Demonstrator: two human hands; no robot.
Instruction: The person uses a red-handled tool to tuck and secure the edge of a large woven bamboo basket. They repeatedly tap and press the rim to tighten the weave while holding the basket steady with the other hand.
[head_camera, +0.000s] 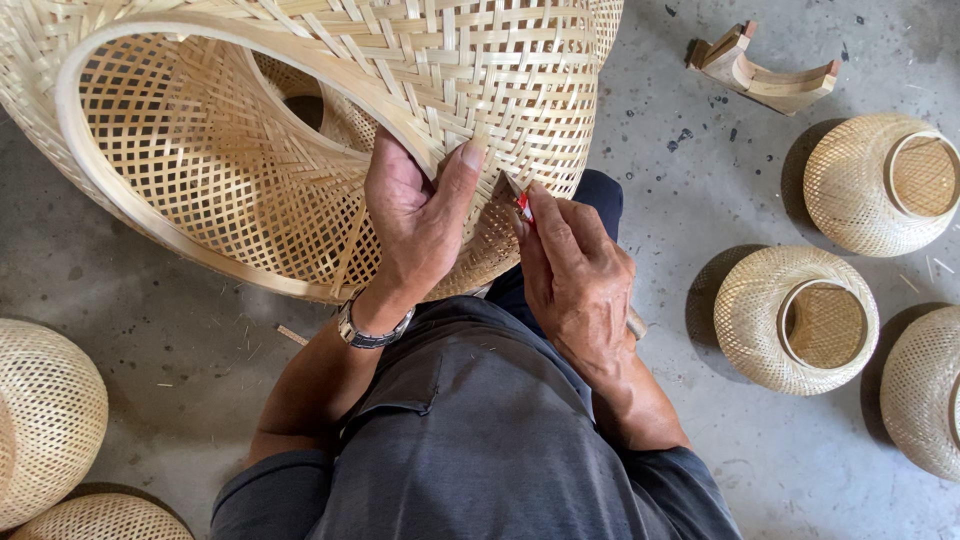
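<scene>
I'm gripping the big woven basket (300, 130) w/ my left hand (415, 225), thumb over its rim, fingers inside. My right hand (570, 275) is pinching a small red-marked tool (518, 197) against the weave (basket's tilted over my lap).

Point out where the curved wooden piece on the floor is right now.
In the head view, the curved wooden piece lies on the concrete floor at the upper right, just above the nearest small woven basket and right of the large woven basket.
</scene>
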